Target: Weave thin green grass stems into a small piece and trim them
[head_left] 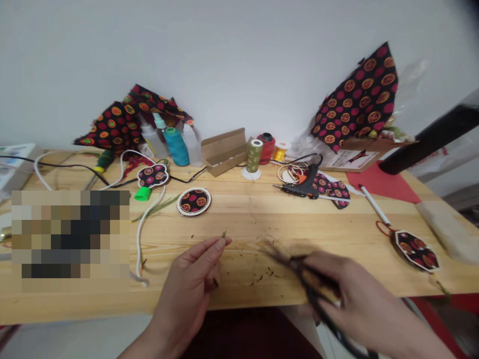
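Between thumb and forefinger, my left hand (198,271) pinches a small olive-green tuft (224,234) that looks like thread. The other fingers of that hand curl inward, with a dark tip showing below them. My right hand (348,289) grips a pair of black scissors (305,279), blurred by motion, whose blades point toward the left hand without touching it. Small dark scraps (260,276) lie scattered on the wood between the hands. Beyond the left hand rests a round white-rimmed piece (193,202) filled with dark patterned fabric.
A glue gun (299,184), an olive thread spool (254,155), a red spool (267,149) and an open cardboard box (224,152) stand farther back. At right lies an octagonal fabric piece (416,250). White cable (140,239) runs across the left side of the wooden table (239,212).
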Motion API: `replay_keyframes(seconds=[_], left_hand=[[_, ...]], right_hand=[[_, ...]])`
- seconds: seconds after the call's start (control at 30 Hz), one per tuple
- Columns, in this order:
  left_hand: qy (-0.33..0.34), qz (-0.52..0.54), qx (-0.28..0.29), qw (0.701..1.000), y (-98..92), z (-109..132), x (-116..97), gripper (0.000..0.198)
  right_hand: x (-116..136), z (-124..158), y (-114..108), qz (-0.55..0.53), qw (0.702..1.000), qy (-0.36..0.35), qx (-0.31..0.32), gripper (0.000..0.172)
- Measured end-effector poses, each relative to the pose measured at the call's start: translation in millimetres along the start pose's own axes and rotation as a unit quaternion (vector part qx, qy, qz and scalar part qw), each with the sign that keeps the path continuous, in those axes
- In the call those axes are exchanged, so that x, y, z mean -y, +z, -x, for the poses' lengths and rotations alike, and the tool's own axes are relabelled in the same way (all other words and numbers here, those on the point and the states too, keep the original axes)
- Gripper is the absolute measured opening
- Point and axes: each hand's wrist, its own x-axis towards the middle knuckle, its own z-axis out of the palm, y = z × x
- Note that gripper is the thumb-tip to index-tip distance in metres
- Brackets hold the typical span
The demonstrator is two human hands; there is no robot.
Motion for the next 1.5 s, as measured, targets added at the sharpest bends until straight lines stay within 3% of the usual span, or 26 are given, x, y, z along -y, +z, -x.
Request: replay_keyframes(seconds=[0.1, 0.17, 0.23, 0.33, 0.5, 0.6, 0.67, 0.73, 0.83, 1.0, 1.27, 1.5], left_hand=[[-0.004, -0.020, -0.008, 1.000, 0.0, 0.4, -0.7, 0.020], [-0.007, -0.026, -0.008, 1.000, 0.2, -0.2, -0.5, 0.020], [-0.012, -0.026, -0.006, 1.000, 0.4, -1.0, 0.2, 0.020], [-0.017, -0.030, -0.008, 0.999, 0.7, -1.8, 1.6, 0.020], [-0.011, -0.042, -0.002, 0.999, 0.4, -1.4, 2.9, 0.020], [-0.016, -0.047, 0.009, 0.999, -0.1, -1.2, 4.3, 0.020], [-0.022, -0.051, 0.011, 0.998, 0.4, -1.0, 5.3, 0.021], [-0.027, -0.053, 0.008, 0.998, 1.7, -0.4, 5.9, 0.023], [-0.030, -0.051, 0.016, 0.998, 2.8, 1.0, 6.5, 0.022], [-0.031, -0.047, 0.025, 0.998, -0.2, 1.1, 7.9, 0.022], [-0.034, -0.044, 0.023, 0.998, 0.7, 1.0, 9.6, 0.022], [-0.054, -0.031, 0.030, 0.998, 1.9, 0.5, 9.8, 0.021]], right_hand=[[-23.1, -5.2, -25.7, 0.220, 0.957, 0.128, -0.135, 0.032], [-42.4, -8.1, -39.8, 0.290, 0.925, 0.191, -0.153, 0.038], [-60.1, -9.1, -50.7, 0.306, 0.915, 0.212, -0.155, 0.039], [-81.7, -8.2, -60.4, 0.315, 0.909, 0.212, -0.168, 0.038], [-100.7, -7.5, -58.0, 0.400, 0.889, 0.111, -0.194, 0.030], [-84.3, -12.1, -42.2, 0.420, 0.867, 0.017, -0.267, 0.028], [-60.9, -19.0, -25.0, 0.352, 0.880, -0.086, -0.307, 0.025], [-35.4, -28.9, -4.5, 0.255, 0.909, -0.198, -0.264, 0.020], [-8.6, -46.8, 24.4, 0.173, 0.926, -0.251, -0.220, 0.019], [-2.8, -70.2, 48.2, 0.178, 0.920, -0.263, -0.230, 0.015], [-3.4, -69.9, 48.8, 0.115, 0.934, -0.253, -0.226, 0.015], [5.6, -57.1, 44.7, 0.004, 0.946, -0.145, -0.290, 0.013]])
